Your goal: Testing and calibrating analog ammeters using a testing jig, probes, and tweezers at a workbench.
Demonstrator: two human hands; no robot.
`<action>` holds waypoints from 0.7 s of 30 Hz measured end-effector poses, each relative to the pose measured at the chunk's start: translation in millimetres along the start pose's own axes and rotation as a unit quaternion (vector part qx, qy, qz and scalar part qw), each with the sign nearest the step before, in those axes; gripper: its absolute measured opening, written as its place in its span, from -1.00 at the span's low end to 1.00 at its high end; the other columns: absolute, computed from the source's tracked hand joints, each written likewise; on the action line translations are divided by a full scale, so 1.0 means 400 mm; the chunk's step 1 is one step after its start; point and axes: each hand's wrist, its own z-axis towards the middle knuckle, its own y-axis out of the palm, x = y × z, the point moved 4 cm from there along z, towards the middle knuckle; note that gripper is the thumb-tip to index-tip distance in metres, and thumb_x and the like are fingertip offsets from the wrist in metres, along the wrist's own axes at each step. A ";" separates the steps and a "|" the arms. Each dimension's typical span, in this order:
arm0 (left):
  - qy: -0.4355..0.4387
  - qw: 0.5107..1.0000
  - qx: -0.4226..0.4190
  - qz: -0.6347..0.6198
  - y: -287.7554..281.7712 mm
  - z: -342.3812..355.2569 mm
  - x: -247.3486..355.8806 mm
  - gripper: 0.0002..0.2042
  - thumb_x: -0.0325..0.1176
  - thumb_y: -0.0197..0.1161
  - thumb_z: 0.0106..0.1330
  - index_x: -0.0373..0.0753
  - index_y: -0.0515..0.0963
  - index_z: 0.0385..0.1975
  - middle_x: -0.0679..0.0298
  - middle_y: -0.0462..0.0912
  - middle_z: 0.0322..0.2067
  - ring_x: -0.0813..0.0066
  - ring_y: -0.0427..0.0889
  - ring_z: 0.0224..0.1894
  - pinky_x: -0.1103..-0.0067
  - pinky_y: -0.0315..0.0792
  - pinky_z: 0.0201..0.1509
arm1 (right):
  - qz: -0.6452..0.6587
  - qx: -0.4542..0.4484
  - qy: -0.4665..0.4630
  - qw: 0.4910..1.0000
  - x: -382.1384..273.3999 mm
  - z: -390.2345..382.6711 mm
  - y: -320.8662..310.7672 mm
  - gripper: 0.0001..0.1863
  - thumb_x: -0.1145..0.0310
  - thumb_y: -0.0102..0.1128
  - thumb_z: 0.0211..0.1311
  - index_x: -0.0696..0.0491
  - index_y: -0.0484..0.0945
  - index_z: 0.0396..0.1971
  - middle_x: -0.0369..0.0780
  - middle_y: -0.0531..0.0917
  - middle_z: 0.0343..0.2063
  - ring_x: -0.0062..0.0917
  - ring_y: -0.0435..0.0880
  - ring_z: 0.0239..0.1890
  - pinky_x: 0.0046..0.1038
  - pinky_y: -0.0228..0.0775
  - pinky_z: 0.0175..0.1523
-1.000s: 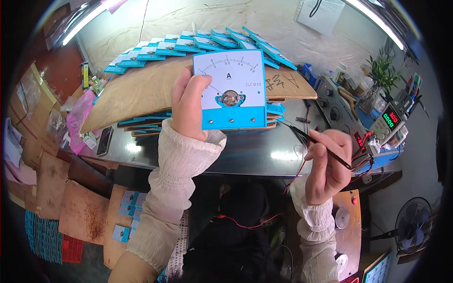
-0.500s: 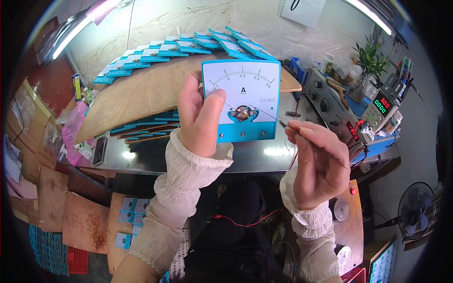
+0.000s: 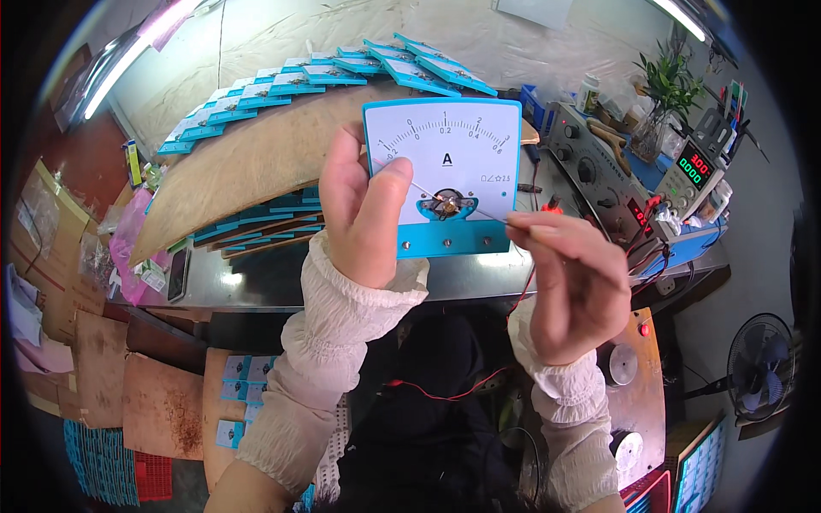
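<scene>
An uncovered ammeter (image 3: 470,145) with a white dial and blue frame stands upright in front of me above the metal bench. My left hand (image 3: 363,205) grips its left edge, thumb lying over the dial's lower left side, near the end of the thin pointer (image 3: 422,189). A copper-coloured movement (image 3: 448,204) shows through the cutout low on the dial. My right hand (image 3: 577,274) pinches a thin metal tool (image 3: 492,215), whose tip reaches in front of the dial toward the movement. The fingers hide most of this tool, so its exact kind is unclear.
Behind the ammeter, a wooden board (image 3: 248,154) carries overlapping rows of similar meters (image 3: 295,83); more boards lie beneath. A grey dial-knobbed instrument (image 3: 586,162) and a power supply (image 3: 688,175) stand right. Red wire (image 3: 453,397) crosses my lap; a fan (image 3: 761,368) is far right.
The ammeter appears slightly larger and nearer. My right hand has shifted a little left, bringing the tool closer to the movement. The whole view has tilted slightly.
</scene>
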 end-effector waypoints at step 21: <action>-0.028 0.998 0.054 0.024 -0.038 -0.018 -0.043 -0.74 -0.47 0.10 0.29 -0.38 0.39 -0.05 0.20 0.59 -0.23 0.63 0.52 -0.25 0.61 0.47 -0.11 | 0.406 0.163 0.480 0.761 0.163 -0.096 -0.022 -0.85 0.40 0.22 0.40 0.14 0.59 -0.15 -0.23 0.72 -0.28 -0.65 0.72 -0.29 -0.61 0.66 -0.16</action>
